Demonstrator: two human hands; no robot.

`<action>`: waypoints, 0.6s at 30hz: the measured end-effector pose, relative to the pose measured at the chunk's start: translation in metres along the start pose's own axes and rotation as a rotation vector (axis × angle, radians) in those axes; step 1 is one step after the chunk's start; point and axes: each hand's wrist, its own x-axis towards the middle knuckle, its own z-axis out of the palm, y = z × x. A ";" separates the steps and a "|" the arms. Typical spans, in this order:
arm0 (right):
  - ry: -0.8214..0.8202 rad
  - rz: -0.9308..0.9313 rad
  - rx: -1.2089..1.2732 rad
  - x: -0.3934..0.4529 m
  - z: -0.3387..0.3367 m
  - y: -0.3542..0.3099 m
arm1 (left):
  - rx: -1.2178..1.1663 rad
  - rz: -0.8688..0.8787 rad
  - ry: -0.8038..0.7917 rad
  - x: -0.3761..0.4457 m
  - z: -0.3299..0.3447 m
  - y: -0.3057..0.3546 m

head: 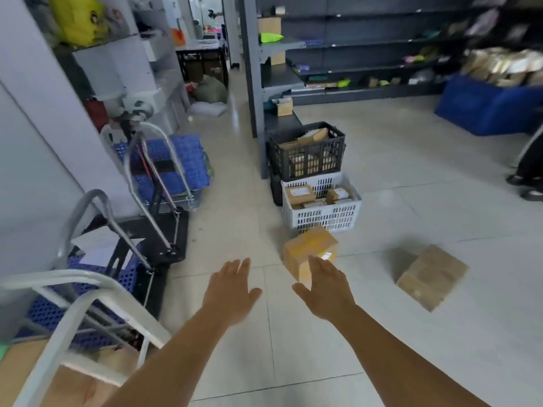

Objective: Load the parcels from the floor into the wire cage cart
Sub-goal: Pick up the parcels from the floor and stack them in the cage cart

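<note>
Two cardboard parcels lie on the tiled floor. The yellow-taped parcel [305,248] sits just in front of a white crate, and the plain brown parcel [432,274] lies further right. Both my arms stretch forward with flat, straight fingers. My right hand [326,286] overlaps the near corner of the yellow-taped parcel; contact is unclear. My left hand [232,286] hovers over bare floor to that parcel's left, holding nothing. The wire cage cart [73,292], white-framed, stands at the lower left with cardboard inside it.
A white crate [323,215] and a black crate [305,154] full of small boxes stand behind the parcels, beside grey shelving [252,83]. Folded hand trolleys [158,183] and blue pallets lie at left. A blue bin [487,107] and someone's legs [529,171] are at far right.
</note>
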 end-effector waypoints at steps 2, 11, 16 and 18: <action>-0.018 0.052 0.004 0.010 -0.007 0.041 | 0.023 0.030 -0.032 0.024 0.007 0.032; -0.066 0.157 -0.014 0.066 -0.030 0.171 | 0.013 0.024 -0.098 0.113 0.032 0.125; -0.084 0.157 -0.044 0.110 -0.032 0.211 | -0.007 0.007 -0.124 0.165 0.052 0.144; -0.093 0.148 -0.063 0.132 -0.031 0.224 | -0.028 -0.003 -0.126 0.188 0.062 0.148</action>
